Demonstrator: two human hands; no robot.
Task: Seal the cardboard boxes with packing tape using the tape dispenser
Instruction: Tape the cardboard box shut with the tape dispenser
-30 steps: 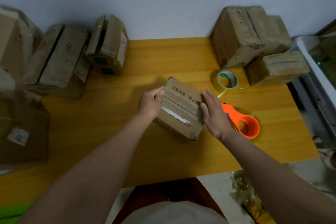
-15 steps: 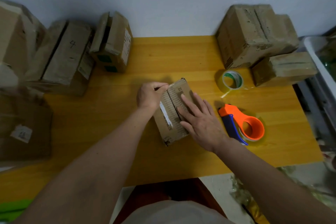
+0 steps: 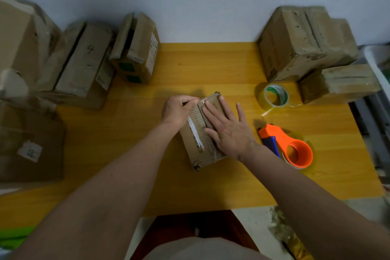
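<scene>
A small brown cardboard box (image 3: pixel 202 133) lies flat mid-table, angled, clear tape along its top seam. Right of it lies an orange tape dispenser (image 3: pixel 289 145) on its side. A clear tape roll (image 3: pixel 274 96) sits farther back.

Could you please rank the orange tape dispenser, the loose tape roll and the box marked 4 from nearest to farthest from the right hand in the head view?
From the right hand:
1. Orange tape dispenser, just to its right.
2. Loose tape roll, farther right, toward the wall.
3. Box marked 4, far left.

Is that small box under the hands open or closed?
Closed. The small box has its top flaps lying flat, clear tape glints along the seam, and the right hand presses flat on it.
</scene>
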